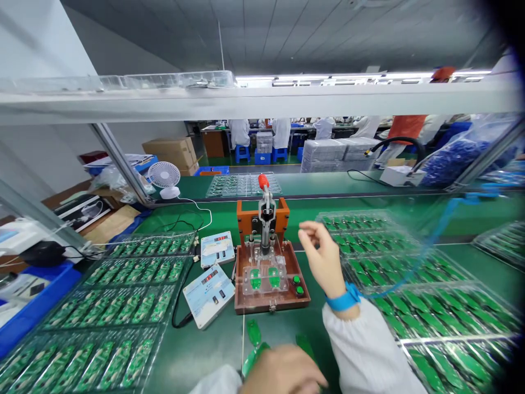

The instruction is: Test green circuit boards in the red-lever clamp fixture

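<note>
Between tray stacks (123,295), right fingers (312,232) curl empty beside the jig (268,273); left hand (283,372) hides its fingers.

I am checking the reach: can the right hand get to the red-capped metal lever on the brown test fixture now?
Probably yes. The right hand is raised just right of the red-capped metal lever, and nothing stands between them.

White desk fan (164,178) back left; cardboard boxes (172,150) behind; blue bin (36,306) far left
</note>
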Demonstrator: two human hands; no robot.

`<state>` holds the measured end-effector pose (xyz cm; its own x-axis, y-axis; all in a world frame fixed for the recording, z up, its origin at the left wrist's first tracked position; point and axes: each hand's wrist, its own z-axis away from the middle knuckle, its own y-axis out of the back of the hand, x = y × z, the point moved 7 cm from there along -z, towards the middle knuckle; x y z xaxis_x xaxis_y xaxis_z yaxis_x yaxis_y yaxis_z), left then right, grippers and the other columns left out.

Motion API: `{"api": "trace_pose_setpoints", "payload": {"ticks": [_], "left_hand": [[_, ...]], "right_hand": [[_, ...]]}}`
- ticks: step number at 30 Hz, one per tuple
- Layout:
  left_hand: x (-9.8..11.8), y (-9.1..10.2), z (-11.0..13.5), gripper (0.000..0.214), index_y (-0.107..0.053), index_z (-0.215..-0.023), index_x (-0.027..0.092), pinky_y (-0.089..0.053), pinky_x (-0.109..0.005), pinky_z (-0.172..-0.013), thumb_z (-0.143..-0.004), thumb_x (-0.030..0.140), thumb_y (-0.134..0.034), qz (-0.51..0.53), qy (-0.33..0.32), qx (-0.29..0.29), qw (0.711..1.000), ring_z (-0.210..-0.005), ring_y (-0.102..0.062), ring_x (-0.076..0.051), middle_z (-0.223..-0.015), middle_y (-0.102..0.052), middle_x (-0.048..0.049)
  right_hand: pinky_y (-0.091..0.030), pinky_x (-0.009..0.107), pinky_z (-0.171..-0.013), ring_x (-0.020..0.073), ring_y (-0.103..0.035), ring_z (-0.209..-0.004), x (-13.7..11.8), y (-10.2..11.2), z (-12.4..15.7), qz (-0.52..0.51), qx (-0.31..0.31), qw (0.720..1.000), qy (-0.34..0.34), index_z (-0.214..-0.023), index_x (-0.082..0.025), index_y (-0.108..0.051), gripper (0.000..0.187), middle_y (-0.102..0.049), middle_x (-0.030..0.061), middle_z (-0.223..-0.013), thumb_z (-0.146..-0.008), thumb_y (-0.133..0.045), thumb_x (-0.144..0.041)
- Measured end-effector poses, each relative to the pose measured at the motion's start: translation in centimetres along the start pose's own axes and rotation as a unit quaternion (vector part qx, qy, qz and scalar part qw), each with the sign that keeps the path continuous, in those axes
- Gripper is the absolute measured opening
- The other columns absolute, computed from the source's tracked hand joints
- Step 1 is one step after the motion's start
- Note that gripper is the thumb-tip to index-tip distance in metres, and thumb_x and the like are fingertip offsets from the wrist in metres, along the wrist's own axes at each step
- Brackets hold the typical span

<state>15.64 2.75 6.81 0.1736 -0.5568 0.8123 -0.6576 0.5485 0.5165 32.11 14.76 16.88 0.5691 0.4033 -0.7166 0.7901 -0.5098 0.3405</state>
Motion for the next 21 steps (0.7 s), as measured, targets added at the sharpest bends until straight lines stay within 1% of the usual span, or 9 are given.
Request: {"api": "trace_pose_setpoints", "payload": {"ticks": [2,4,5,7,10,13,16,18,21], "left_hand": [[-2.2,3.8,-0.1,0.029,-0.069,-0.102,0.021,-0.054,-0.038,-0.086,-0.108,0.031,-0.043,-0.042,0.054,0.120,0.990,-0.094,-0.065,-0.021,-0.097,-0.070,-0.0068],[-4.4,7.9,0.3,0.028,-0.070,-0.102,0.022,-0.052,-0.041,-0.090,-0.107,0.031,-0.044,-0.118,0.103,0.239,0.958,-0.101,-0.064,-0.024,-0.100,-0.070,-0.0072],[-5.4,9.5,0.5,0.025,-0.071,-0.105,0.022,-0.051,-0.044,-0.095,-0.105,0.032,-0.048,-0.162,0.118,0.277,0.940,-0.106,-0.063,-0.025,-0.106,-0.069,-0.0077],[-7.0,11.3,0.2,0.028,-0.070,-0.118,0.023,-0.048,-0.049,-0.103,-0.104,0.035,-0.049,-0.225,0.130,0.287,0.922,-0.118,-0.059,-0.028,-0.121,-0.065,-0.0094],[-8.6,11.8,-0.9,0.036,-0.064,-0.133,0.024,-0.045,-0.054,-0.110,-0.105,0.037,-0.045,-0.269,0.133,0.262,0.917,-0.128,-0.053,-0.030,-0.134,-0.059,-0.0112],[-9.2,11.2,-1.8,0.035,-0.064,-0.129,0.024,-0.043,-0.058,-0.112,-0.105,0.039,-0.044,-0.278,0.124,0.249,0.919,-0.130,-0.051,-0.030,-0.136,-0.057,-0.0114],[-9.6,11.0,-1.8,0.033,-0.065,-0.122,0.023,-0.041,-0.061,-0.113,-0.103,0.041,-0.044,-0.254,0.113,0.265,0.923,-0.134,-0.049,-0.032,-0.136,-0.056,-0.0124],[-10.1,11.1,-1.3,0.035,-0.064,-0.117,0.022,-0.042,-0.062,-0.112,-0.100,0.047,-0.047,-0.223,0.109,0.287,0.925,-0.132,-0.051,-0.034,-0.133,-0.059,-0.0129],[-11.4,11.8,0.2,0.041,-0.064,-0.113,0.023,-0.052,-0.056,-0.101,-0.091,0.057,-0.057,-0.177,0.151,0.337,0.912,-0.113,-0.065,-0.035,-0.118,-0.069,-0.0104]], "right_hand": [[-0.051,0.031,-0.070,0.0207,-0.064,-0.080,2.0,-0.6,3.6,0.013,-0.041,0.999,-0.004,-0.100,-0.021,-0.070,0.023,-0.072,0.0055,-0.092,-0.103,-0.054,-0.037],[-0.053,0.037,-0.084,0.0245,-0.065,-0.095,3.2,-2.0,6.3,0.022,-0.085,0.996,0.001,-0.104,-0.023,-0.074,0.023,-0.073,0.0072,-0.102,-0.103,-0.055,-0.036],[-0.052,0.041,-0.091,0.0269,-0.064,-0.103,3.5,-2.8,7.3,0.026,-0.102,0.994,0.005,-0.109,-0.024,-0.074,0.024,-0.072,0.0082,-0.109,-0.102,-0.055,-0.036],[-0.048,0.050,-0.101,0.0315,-0.058,-0.118,3.7,-4.2,8.4,0.033,-0.127,0.991,0.007,-0.119,-0.025,-0.073,0.026,-0.069,0.0103,-0.120,-0.102,-0.056,-0.034],[-0.044,0.056,-0.105,0.0349,-0.052,-0.126,3.6,-5.8,8.7,0.035,-0.153,0.988,0.004,-0.124,-0.025,-0.071,0.027,-0.065,0.0115,-0.128,-0.100,-0.057,-0.026],[-0.041,0.056,-0.108,0.0342,-0.050,-0.129,3.5,-6.3,8.3,0.023,-0.165,0.986,-0.002,-0.120,-0.024,-0.070,0.026,-0.065,0.0114,-0.129,-0.097,-0.061,-0.017],[-0.041,0.051,-0.112,0.0310,-0.051,-0.129,3.1,-6.0,8.2,0.004,-0.161,0.987,-0.011,-0.117,-0.023,-0.070,0.028,-0.065,0.0098,-0.129,-0.092,-0.066,-0.011],[-0.046,0.044,-0.108,0.0268,-0.060,-0.118,2.9,-5.7,8.4,-0.008,-0.154,0.988,-0.025,-0.115,-0.023,-0.071,0.027,-0.070,0.0068,-0.119,-0.091,-0.067,-0.011],[-0.055,0.032,-0.095,0.0195,-0.069,-0.091,3.2,-5.2,9.1,-0.033,-0.128,0.989,-0.064,-0.112,-0.024,-0.074,0.021,-0.076,0.0017,-0.102,-0.094,-0.067,-0.015]]}}
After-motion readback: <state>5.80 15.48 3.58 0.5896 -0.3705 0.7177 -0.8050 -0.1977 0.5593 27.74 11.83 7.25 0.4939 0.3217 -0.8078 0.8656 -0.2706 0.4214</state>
